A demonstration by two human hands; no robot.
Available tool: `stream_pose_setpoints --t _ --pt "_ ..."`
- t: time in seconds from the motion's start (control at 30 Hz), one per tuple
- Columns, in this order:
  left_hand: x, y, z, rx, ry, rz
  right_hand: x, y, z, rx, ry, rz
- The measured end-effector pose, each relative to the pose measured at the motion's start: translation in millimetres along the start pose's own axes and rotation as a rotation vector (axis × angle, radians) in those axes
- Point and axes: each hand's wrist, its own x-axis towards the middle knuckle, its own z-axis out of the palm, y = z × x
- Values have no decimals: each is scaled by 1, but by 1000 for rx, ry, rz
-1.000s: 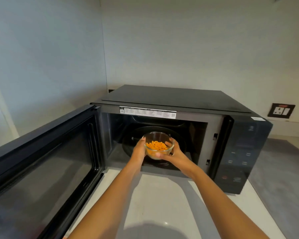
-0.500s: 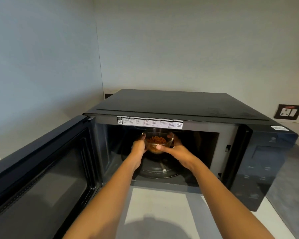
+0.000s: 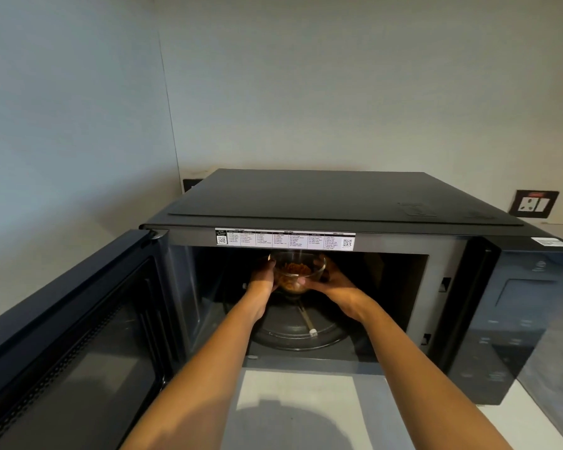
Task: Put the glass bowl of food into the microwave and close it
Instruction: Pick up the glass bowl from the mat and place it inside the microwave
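A small glass bowl (image 3: 298,271) with orange food sits inside the dark cavity of the black microwave (image 3: 338,203), above the round turntable (image 3: 293,332). My left hand (image 3: 262,277) grips the bowl's left side and my right hand (image 3: 333,282) grips its right side. I cannot tell whether the bowl touches the turntable. The microwave door (image 3: 78,336) stands swung wide open on the left.
The microwave stands on a white counter (image 3: 293,401) in a corner between two pale walls. A wall socket (image 3: 533,204) is at the right behind it. The dark control panel (image 3: 520,323) fills the microwave's right front. A grey surface lies at the far right.
Both hands have carried the bowl from the cavity's mouth deeper inside over the turntable. The camera has moved closer to the microwave.
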Motion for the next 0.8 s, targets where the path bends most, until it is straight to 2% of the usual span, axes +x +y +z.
stream_pose_setpoints --t 0.8 --pt "18 -19 1 -22 25 -37 16 21 1 -32 -1 65"
